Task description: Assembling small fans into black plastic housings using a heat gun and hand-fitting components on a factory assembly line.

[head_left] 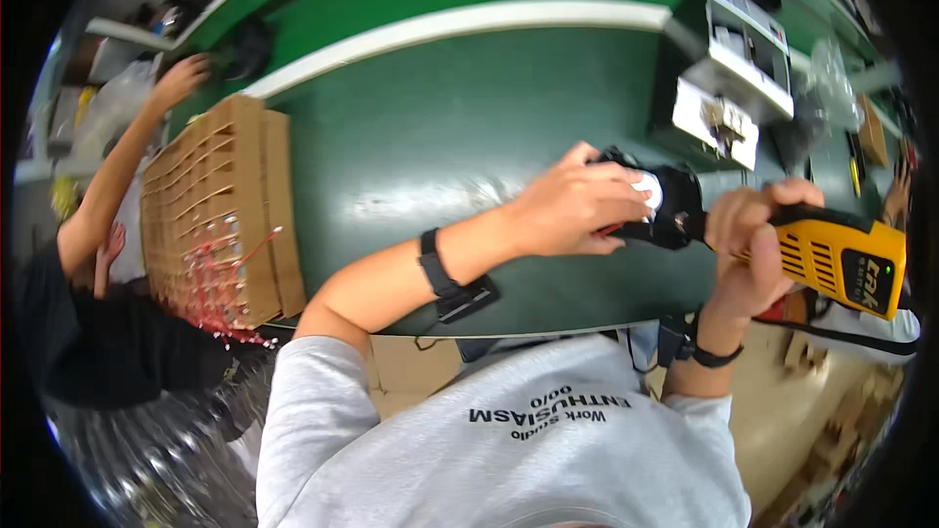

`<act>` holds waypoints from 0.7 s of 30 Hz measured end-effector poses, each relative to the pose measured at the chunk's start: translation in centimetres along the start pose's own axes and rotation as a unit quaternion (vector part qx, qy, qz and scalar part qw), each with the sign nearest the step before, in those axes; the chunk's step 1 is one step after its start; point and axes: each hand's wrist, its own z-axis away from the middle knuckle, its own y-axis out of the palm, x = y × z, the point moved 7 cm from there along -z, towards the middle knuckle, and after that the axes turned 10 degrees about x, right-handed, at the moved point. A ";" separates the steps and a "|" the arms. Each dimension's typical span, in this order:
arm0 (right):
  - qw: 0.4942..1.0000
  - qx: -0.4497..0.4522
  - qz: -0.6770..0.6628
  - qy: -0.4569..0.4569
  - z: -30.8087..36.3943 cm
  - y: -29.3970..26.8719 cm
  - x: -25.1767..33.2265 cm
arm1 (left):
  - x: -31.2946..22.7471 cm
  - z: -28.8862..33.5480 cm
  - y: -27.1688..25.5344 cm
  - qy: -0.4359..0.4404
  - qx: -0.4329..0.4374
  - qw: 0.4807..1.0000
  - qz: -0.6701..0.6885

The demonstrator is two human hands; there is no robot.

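Note:
My right hand [748,235] is wrapped round a yellow and black electric screwdriver [841,259], its nose pointing left. Under the fingers of my left hand [579,200] is a black part [678,205] with a white round piece [648,193] on it, which those fingers grip from the left side. The screwdriver's tip meets or nearly meets the black part's right edge; contact cannot be made out. A bit of red shows below my left fingertips.
A grey and white box-shaped device [738,49] with a metal fitting stands on the green table [430,117] at back right. On the left, a divided cardboard box [279,196] holds parts with red wires [210,269]. Beside it a co-worker's arm [122,147] reaches forward.

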 end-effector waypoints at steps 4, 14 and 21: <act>0.999 -0.020 0.004 -0.037 -1.2 -0.9 1.9 | -1.0 0.6 -0.7 0.023 -0.026 0.999 -0.007; 0.984 -0.066 0.150 0.066 0.6 -1.6 -2.8 | -2.0 1.1 -1.7 0.029 -0.045 0.999 0.002; 0.922 -0.170 0.313 -0.153 5.1 -0.3 4.1 | -2.4 0.9 -1.8 0.024 -0.053 0.998 0.004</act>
